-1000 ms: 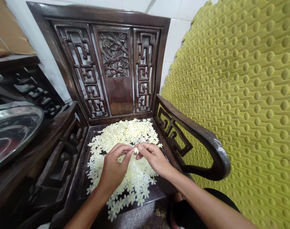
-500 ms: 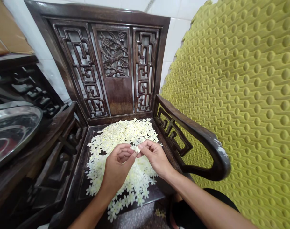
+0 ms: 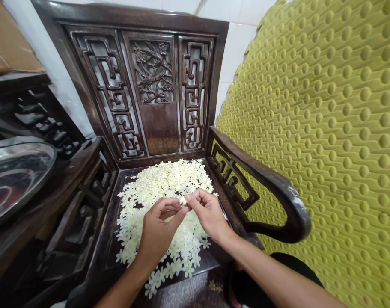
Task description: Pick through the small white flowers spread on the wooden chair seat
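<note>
Small white flowers (image 3: 162,179) with pale yellow centres cover much of a dark wooden chair seat (image 3: 113,252). Above them, my left hand (image 3: 161,226) and my right hand (image 3: 209,211) meet fingertip to fingertip. Between the fingertips sits a small white flower (image 3: 182,200), partly hidden by the fingers. My right thumb and forefinger are closed on it. The left thumb and fingers pinch at its other side.
A carved chair back (image 3: 159,124) stands behind the seat, with a curved armrest (image 3: 262,171) on the right. On the left is a shiny metal tray (image 3: 37,167). A bumpy yellow-green mat (image 3: 310,107) rises at the right. Several fallen blossoms (image 3: 215,285) lie on the floor.
My left hand has shifted slightly right and down, its thumb and fingers closer to the right fingertips. Less of the flower between them shows. The flowers on the seat look unchanged.
</note>
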A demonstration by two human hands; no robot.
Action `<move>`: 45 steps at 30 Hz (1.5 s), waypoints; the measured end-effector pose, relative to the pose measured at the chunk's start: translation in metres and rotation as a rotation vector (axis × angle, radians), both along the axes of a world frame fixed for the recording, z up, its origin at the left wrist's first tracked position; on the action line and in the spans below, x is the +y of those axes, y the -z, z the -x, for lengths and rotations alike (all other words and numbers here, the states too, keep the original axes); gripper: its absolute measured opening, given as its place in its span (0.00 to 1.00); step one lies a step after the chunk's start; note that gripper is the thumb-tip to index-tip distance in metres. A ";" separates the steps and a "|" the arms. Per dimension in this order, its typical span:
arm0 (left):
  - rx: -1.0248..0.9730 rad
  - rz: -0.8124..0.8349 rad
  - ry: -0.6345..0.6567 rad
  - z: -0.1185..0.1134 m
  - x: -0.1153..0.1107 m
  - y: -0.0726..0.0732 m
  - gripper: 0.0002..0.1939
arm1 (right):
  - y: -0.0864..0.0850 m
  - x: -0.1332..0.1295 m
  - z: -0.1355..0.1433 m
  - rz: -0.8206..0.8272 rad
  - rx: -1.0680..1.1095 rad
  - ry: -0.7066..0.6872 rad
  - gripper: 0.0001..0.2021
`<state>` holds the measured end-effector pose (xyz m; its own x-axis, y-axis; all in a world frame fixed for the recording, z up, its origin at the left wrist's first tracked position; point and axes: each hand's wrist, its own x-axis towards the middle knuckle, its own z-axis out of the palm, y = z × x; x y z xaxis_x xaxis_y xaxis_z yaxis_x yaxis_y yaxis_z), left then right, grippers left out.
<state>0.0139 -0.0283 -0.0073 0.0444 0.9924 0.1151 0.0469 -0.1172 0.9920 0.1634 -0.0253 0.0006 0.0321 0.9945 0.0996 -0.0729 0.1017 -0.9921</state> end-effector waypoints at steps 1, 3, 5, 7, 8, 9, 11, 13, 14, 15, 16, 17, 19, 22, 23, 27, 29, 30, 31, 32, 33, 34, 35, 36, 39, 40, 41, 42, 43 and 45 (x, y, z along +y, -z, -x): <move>0.000 -0.007 0.001 0.000 0.000 0.000 0.11 | 0.000 0.000 0.000 0.001 0.002 0.002 0.17; -0.001 -0.006 0.000 0.000 -0.001 0.000 0.11 | 0.000 0.000 0.000 0.007 0.010 0.000 0.18; -0.001 -0.001 0.005 -0.001 -0.001 0.000 0.11 | 0.000 0.000 0.000 0.019 0.027 0.001 0.18; -0.005 0.007 0.011 0.000 -0.001 -0.001 0.12 | 0.000 0.000 0.000 0.037 0.045 -0.002 0.18; -0.009 0.009 0.010 0.000 0.000 -0.001 0.11 | 0.000 0.000 0.001 0.047 0.052 -0.002 0.18; -0.014 0.010 0.008 0.000 0.000 -0.001 0.11 | 0.000 0.000 0.001 0.054 0.058 -0.002 0.18; -0.021 0.009 0.006 0.000 0.000 -0.002 0.10 | 0.001 -0.001 0.001 0.063 0.070 -0.009 0.18; -0.020 -0.008 0.013 0.000 0.000 -0.002 0.09 | 0.001 -0.001 0.002 0.063 0.090 -0.022 0.18; -0.013 -0.021 0.021 0.000 0.000 -0.003 0.08 | 0.001 -0.001 0.002 0.062 0.099 -0.030 0.18; -0.004 -0.039 0.028 0.000 0.000 -0.003 0.07 | 0.001 -0.001 0.002 0.061 0.104 -0.036 0.18; 0.006 -0.059 0.032 0.001 -0.001 -0.003 0.06 | 0.002 -0.001 0.002 0.060 0.107 -0.040 0.18; 0.017 -0.078 0.034 0.001 -0.001 -0.003 0.05 | 0.002 -0.001 0.002 0.059 0.107 -0.042 0.18; 0.039 -0.109 0.032 0.001 -0.001 -0.004 0.04 | 0.004 -0.001 0.002 0.057 0.097 -0.046 0.19; 0.072 -0.139 0.031 0.001 -0.002 -0.005 0.04 | 0.006 -0.001 0.002 0.057 0.080 -0.053 0.20; 0.081 -0.144 0.031 0.001 -0.002 -0.006 0.04 | 0.005 -0.001 0.002 0.058 0.078 -0.061 0.19; 0.082 -0.127 0.050 0.002 -0.002 -0.007 0.04 | -0.001 -0.003 0.000 0.012 0.014 -0.127 0.14; 0.078 -0.110 0.059 0.002 -0.002 -0.008 0.05 | -0.005 -0.004 -0.001 -0.034 -0.044 -0.163 0.15; 0.077 -0.104 0.061 0.002 -0.002 -0.009 0.05 | -0.006 -0.003 -0.003 -0.048 -0.058 -0.181 0.15; 0.077 -0.101 0.063 0.002 -0.001 -0.009 0.05 | -0.006 -0.003 -0.004 -0.053 -0.059 -0.194 0.14; 0.077 -0.097 0.069 0.002 -0.001 -0.009 0.05 | -0.006 -0.001 -0.005 -0.050 -0.051 -0.204 0.14; 0.075 -0.092 0.075 0.003 -0.001 -0.010 0.05 | -0.005 0.000 -0.007 -0.041 -0.040 -0.208 0.14; 0.068 -0.086 0.082 0.003 -0.001 -0.009 0.04 | -0.004 0.002 -0.008 -0.031 -0.031 -0.205 0.14; 0.061 -0.081 0.092 0.003 -0.001 -0.009 0.04 | -0.003 0.004 -0.009 -0.021 -0.025 -0.197 0.14; 0.054 -0.076 0.101 0.003 -0.001 -0.009 0.03 | -0.003 0.005 -0.011 -0.013 -0.020 -0.184 0.13; 0.033 -0.081 0.115 0.003 -0.001 -0.007 0.02 | -0.002 0.008 -0.012 0.010 -0.015 -0.144 0.13; 0.031 -0.090 0.109 0.003 -0.001 -0.006 0.01 | -0.002 0.008 -0.012 0.014 -0.014 -0.131 0.13; 0.029 -0.100 0.096 0.002 -0.001 -0.006 0.01 | -0.003 0.008 -0.012 0.016 -0.016 -0.118 0.13; 0.028 -0.111 0.078 0.002 -0.001 -0.006 0.00 | -0.003 0.008 -0.012 0.016 -0.017 -0.103 0.13; 0.030 -0.123 0.058 0.003 0.000 -0.006 0.00 | -0.003 0.009 -0.012 0.013 -0.016 -0.085 0.13; 0.049 -0.138 0.015 0.004 0.002 -0.005 0.02 | -0.004 0.009 -0.012 0.006 -0.004 -0.044 0.13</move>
<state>0.0098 -0.0264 -0.0019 0.0683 0.9663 0.2481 0.0920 -0.2537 0.9629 0.1752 -0.0158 0.0042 -0.0126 0.9955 0.0934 -0.0728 0.0923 -0.9931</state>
